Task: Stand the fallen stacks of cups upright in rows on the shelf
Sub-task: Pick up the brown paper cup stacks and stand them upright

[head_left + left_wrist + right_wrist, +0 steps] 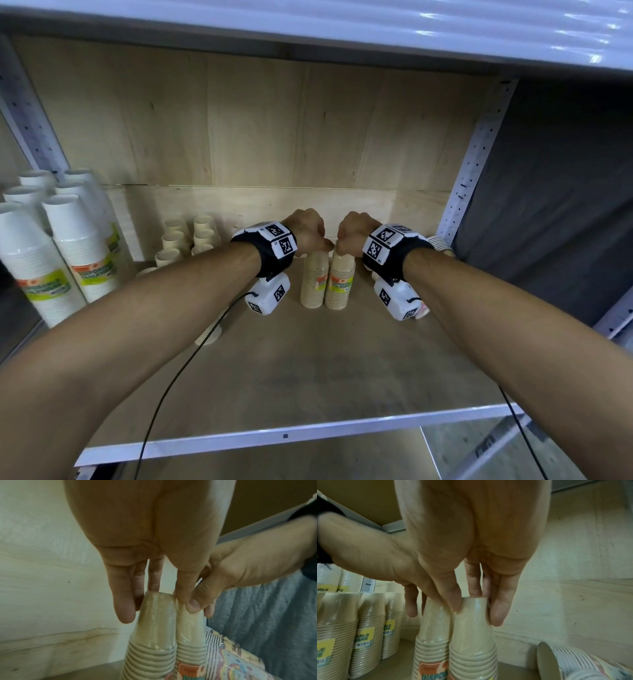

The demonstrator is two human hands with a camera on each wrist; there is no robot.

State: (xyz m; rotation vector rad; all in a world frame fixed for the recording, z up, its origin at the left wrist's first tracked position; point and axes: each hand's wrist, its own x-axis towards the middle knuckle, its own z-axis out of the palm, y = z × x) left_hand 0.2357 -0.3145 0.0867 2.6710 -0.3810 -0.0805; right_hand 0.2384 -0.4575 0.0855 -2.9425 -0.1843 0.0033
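Observation:
Two beige cup stacks wrapped in clear film stand upright side by side mid-shelf, touching each other. My left hand pinches the top of the left stack between thumb and fingers. In the same way my right hand pinches the top of the right stack. A beige stack lies fallen under my left forearm. Patterned stacks lie on their sides at the right.
Several upright beige stacks stand in rows at the back left. Tall white cup stacks stand at the far left. The wooden shelf has a white front rail, a metal post at right and another shelf close overhead.

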